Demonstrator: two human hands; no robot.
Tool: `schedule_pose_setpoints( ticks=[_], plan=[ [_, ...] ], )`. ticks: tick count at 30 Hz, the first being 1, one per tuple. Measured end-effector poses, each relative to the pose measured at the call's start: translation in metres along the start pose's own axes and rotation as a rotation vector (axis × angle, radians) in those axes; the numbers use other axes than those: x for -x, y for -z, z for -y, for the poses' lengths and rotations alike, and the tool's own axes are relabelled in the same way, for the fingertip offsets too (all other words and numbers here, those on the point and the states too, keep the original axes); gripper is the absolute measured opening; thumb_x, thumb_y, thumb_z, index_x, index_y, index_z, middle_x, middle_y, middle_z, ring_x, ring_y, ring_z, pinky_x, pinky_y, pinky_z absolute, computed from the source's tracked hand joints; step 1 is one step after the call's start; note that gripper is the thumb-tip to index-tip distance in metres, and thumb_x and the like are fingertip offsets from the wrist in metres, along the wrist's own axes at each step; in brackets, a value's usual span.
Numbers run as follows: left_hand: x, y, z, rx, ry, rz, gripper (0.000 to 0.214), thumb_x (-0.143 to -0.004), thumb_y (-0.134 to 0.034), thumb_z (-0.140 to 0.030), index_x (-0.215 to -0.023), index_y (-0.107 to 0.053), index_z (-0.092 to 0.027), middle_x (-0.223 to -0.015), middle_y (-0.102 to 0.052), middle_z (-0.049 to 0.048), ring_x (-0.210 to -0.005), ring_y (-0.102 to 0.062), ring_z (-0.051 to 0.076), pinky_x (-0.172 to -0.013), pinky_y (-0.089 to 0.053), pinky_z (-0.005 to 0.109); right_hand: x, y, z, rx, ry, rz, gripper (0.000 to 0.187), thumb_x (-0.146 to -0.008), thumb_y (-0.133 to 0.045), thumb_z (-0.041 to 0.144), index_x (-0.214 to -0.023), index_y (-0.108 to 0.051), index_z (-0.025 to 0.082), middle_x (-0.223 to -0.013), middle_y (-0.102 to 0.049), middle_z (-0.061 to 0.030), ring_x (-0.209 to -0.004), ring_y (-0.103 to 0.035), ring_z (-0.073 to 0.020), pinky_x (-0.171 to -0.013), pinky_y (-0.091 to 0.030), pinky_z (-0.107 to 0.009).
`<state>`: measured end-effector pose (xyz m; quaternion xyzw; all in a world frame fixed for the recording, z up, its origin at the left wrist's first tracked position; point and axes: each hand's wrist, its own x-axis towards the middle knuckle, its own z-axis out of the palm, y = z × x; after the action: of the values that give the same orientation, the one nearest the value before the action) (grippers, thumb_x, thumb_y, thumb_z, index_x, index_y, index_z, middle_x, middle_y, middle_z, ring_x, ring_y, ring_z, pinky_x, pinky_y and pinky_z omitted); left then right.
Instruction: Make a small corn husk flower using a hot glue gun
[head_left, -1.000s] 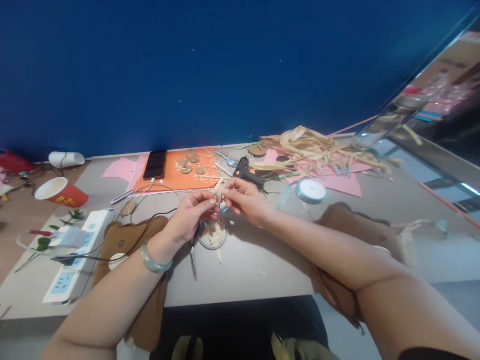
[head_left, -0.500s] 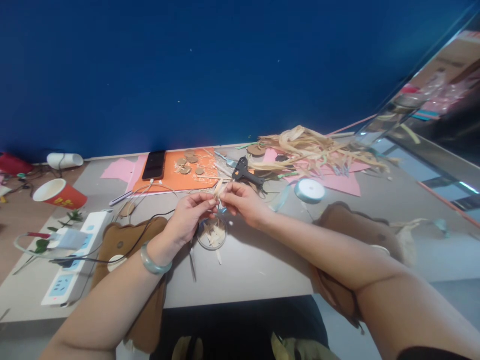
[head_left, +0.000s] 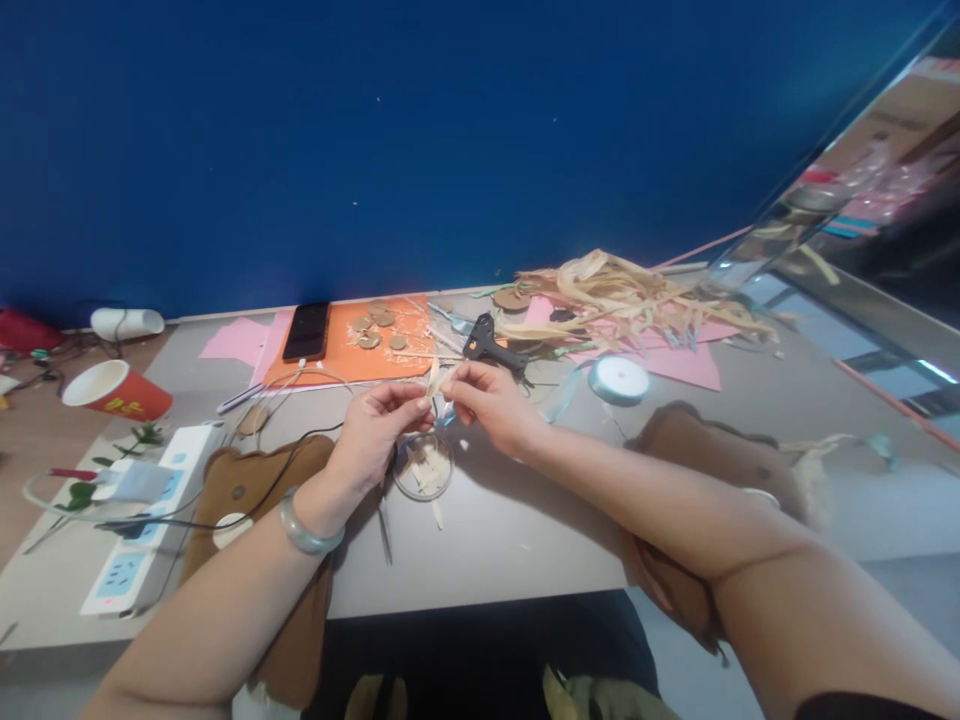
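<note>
My left hand (head_left: 375, 435) and my right hand (head_left: 491, 402) meet over the middle of the grey table (head_left: 517, 520). Both pinch a small pale straw piece (head_left: 437, 378) between their fingertips. Just below the hands sits a small round dish (head_left: 424, 466) with bits of straw in it. A green bangle (head_left: 306, 530) circles my left wrist. A black glue gun (head_left: 491, 346) lies just behind my right hand.
An orange sheet (head_left: 341, 355) with brown discs and a black phone (head_left: 308, 330) lies at the back. A heap of straw (head_left: 622, 295) on pink paper, a white ribbon spool (head_left: 619, 380), a red cup (head_left: 116, 392), a power strip (head_left: 146, 520) and brown pads (head_left: 247, 490) surround the hands.
Both hands stay pinched on the straw piece and have risen slightly away from the dish. Nothing else on the table moved.
</note>
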<state>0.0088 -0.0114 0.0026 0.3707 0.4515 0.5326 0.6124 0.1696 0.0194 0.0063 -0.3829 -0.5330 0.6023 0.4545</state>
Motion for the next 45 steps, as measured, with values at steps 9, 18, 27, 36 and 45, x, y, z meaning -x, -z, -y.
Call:
schedule_pose_setpoints(
  ticks=[9, 18, 27, 36, 45],
  plan=[
    [0.0008, -0.0011, -0.0020, -0.001, 0.017, -0.007, 0.035, -0.062, -0.083, -0.026, -0.091, -0.068, -0.012, -0.066, -0.070, 0.0024, -0.060, -0.065, 0.012, -0.062, -0.055, 0.024, 0.0010, -0.0012, -0.0005, -0.022, -0.004, -0.001, 0.020, -0.075, -0.066, 0.028, -0.065, -0.053, 0.016, -0.045, -0.047, 0.0077, -0.042, -0.039, -0.0047, -0.045, -0.029, -0.019],
    [-0.0018, 0.0040, 0.0031, 0.053, 0.084, 0.057, 0.036, -0.063, -0.082, -0.023, -0.095, -0.067, -0.014, -0.068, -0.070, 0.0016, -0.059, -0.066, 0.011, -0.062, -0.055, 0.023, -0.0002, -0.0003, -0.0033, -0.071, 0.002, 0.021, 0.022, -0.076, -0.067, 0.030, -0.065, -0.054, 0.016, -0.047, -0.047, 0.0076, -0.042, -0.040, -0.0046, -0.045, -0.029, -0.019],
    [-0.0010, 0.0011, -0.0009, 0.055, 0.114, 0.066, 0.034, -0.062, -0.082, -0.021, -0.092, -0.070, -0.011, -0.066, -0.070, 0.0025, -0.058, -0.065, 0.011, -0.061, -0.054, 0.022, -0.0007, 0.0000, -0.0045, -0.092, 0.003, 0.051, 0.023, -0.077, -0.068, 0.031, -0.066, -0.054, 0.016, -0.049, -0.048, 0.0071, -0.042, -0.040, -0.0045, -0.044, -0.028, -0.019],
    [-0.0003, 0.0014, -0.0003, 0.049, 0.121, 0.068, 0.033, -0.063, -0.082, -0.023, -0.093, -0.071, -0.012, -0.067, -0.070, 0.0028, -0.059, -0.065, 0.012, -0.061, -0.053, 0.024, 0.0002, -0.0004, -0.0026, -0.087, -0.010, 0.043, 0.023, -0.075, -0.069, 0.032, -0.066, -0.055, 0.016, -0.050, -0.048, 0.0069, -0.043, -0.040, -0.0048, -0.044, -0.029, -0.019],
    [0.0000, 0.0027, 0.0012, 0.053, 0.112, 0.079, 0.027, -0.064, -0.081, -0.024, -0.085, -0.070, -0.013, -0.066, -0.070, 0.0025, -0.060, -0.065, 0.013, -0.063, -0.053, 0.026, -0.0002, -0.0002, -0.0036, -0.081, -0.018, 0.038, 0.022, -0.074, -0.069, 0.032, -0.066, -0.055, 0.016, -0.049, -0.047, 0.0071, -0.043, -0.040, -0.0049, -0.045, -0.029, -0.019]
  ],
)
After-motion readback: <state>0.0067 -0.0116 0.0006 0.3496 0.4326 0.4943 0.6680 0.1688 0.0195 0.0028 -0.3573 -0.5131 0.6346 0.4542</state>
